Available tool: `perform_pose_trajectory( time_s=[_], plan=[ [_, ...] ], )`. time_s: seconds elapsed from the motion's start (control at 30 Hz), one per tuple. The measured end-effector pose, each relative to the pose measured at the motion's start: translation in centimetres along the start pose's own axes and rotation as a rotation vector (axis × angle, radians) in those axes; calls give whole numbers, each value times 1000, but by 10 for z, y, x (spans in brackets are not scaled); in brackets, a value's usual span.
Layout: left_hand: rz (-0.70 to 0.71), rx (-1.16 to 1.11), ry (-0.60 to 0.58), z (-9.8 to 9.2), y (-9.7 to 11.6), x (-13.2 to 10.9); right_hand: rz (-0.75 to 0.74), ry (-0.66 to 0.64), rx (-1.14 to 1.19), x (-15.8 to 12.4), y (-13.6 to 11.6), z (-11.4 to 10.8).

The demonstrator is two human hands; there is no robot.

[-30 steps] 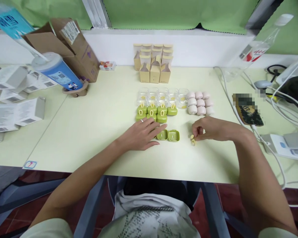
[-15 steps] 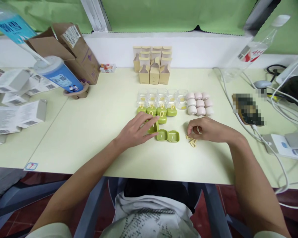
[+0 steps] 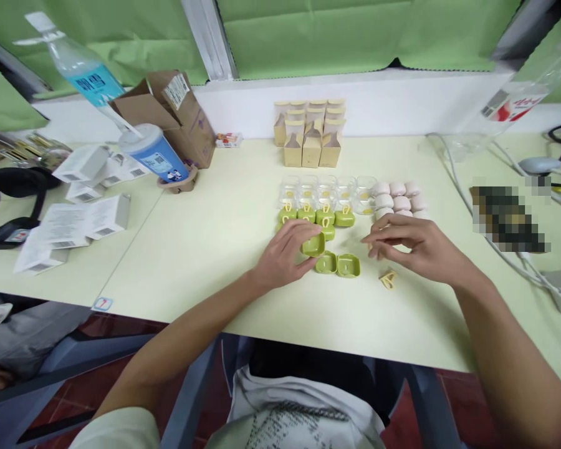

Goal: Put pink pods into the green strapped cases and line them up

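My left hand (image 3: 284, 254) grips a small green square cap (image 3: 313, 245), its hollow side tilted toward me. Two more green caps (image 3: 348, 265) lie hollow side up on the table just right of it. Behind my left hand stand several green caps with yellow loops (image 3: 345, 216) on top; my fingers cover part of that group. My right hand (image 3: 409, 243) hovers to the right, its fingertips pinched on what looks like a small yellow loop, mostly hidden. Below this hand a few loose yellow loops (image 3: 388, 279) rest on the table.
Clear plastic cups (image 3: 327, 187) and pale pink rounded pieces (image 3: 401, 202) sit in rows behind. Open small cartons (image 3: 311, 151) stand by the wall. At left are white boxes (image 3: 81, 218), a blue cup (image 3: 156, 156) and a brown box (image 3: 187, 118); cables (image 3: 453, 171) run at right.
My right hand has lifted from the loose yellow loops and come closer to the left hand. The green cap in my left hand has turned. The view has shifted left.
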State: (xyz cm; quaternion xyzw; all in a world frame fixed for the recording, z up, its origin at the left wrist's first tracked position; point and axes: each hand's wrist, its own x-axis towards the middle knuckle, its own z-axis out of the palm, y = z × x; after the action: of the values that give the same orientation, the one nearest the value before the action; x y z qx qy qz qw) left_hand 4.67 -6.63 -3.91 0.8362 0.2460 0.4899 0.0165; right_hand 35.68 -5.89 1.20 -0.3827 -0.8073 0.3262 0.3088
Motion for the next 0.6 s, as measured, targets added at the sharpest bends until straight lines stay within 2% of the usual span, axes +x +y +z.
perform_pose_trajectory(
  time_s=[0.1,0.2,0.33,0.47,0.6],
  plan=[
    [-54,-63,3,4,7,-1,-109,222,134,5,-11,22],
    [-46,-76,19,6,12,0,-251,348,71,7,-25,49],
    [-27,-52,23,6,13,0,-428,363,-107,7,-35,72],
    [-25,-91,33,6,13,0,-559,367,-339,6,-32,73],
    [-37,-134,39,8,15,1,-610,388,-519,6,-28,73]
  ],
)
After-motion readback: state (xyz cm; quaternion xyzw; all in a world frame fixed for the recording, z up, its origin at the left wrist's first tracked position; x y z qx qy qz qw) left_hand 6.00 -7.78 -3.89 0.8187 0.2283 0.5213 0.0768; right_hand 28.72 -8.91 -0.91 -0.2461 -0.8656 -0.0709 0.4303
